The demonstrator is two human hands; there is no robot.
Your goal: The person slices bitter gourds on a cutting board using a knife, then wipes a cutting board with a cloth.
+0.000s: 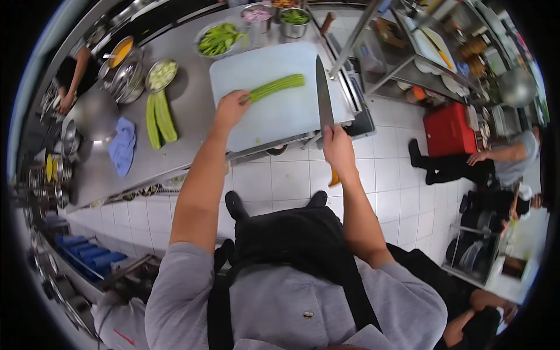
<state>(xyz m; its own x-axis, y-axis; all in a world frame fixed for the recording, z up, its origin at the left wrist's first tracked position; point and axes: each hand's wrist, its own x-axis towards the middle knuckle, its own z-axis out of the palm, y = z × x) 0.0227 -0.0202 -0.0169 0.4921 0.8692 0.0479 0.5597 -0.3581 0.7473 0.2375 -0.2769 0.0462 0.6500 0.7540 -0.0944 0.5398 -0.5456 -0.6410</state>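
A long ridged green vegetable [280, 86] lies on the white cutting board [262, 125]. My left hand [233, 106] is closed on its left end. My right hand [338, 146] grips a large knife [324, 96] near the blade's base; the blade points away from me over the board's right edge, apart from the vegetable. An orange handle end shows below that hand. Left of the board, two more long green pieces [160, 119] lie on the steel counter [189, 105], beside a bowl of pale cut pieces [163, 74].
A bowl of sliced greens [220, 39] and metal containers [294, 23] stand behind the board. A blue cloth [122, 146] lies on the left. A co-worker's arm [76, 76] shows far left, other people at right and below. A red box [449, 129] stands at right.
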